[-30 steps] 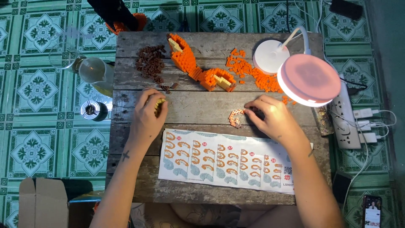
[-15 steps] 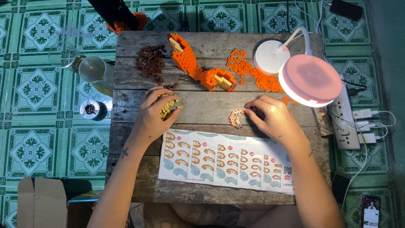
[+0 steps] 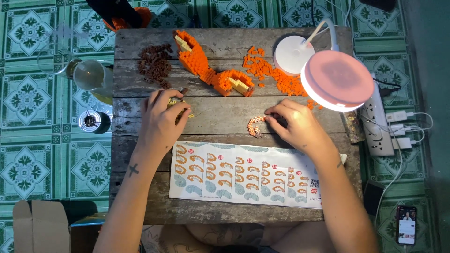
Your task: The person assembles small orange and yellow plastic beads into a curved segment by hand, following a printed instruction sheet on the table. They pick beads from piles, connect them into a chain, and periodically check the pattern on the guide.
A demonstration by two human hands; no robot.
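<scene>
While the person sits at the near edge of the wooden bench [image 3: 225, 213], a printed instruction sheet [image 3: 248, 180] with rows of orange curved shapes lies flat just in front. Beyond the sheet, the left hand [image 3: 161, 122] rests on the planks with its grip narrow around some small yellowish bricks [image 3: 180, 111]. The right hand [image 3: 300, 126] has its fingers bent down just beside a small curved orange and white piece [image 3: 255, 125]; whether its grip holds anything, I cannot tell. Further away lie a brown brick pile [image 3: 154, 64], an orange brick model [image 3: 211, 70] and loose orange bricks [image 3: 274, 77]. A round lamp [image 3: 337, 79], lit, stands at the right. The floor [image 3: 28, 98] has green patterned tiles; a power strip [image 3: 377, 126] and a phone [image 3: 406, 225] lie on it at the right, and a cardboard box [image 3: 40, 232] at the near left.
</scene>
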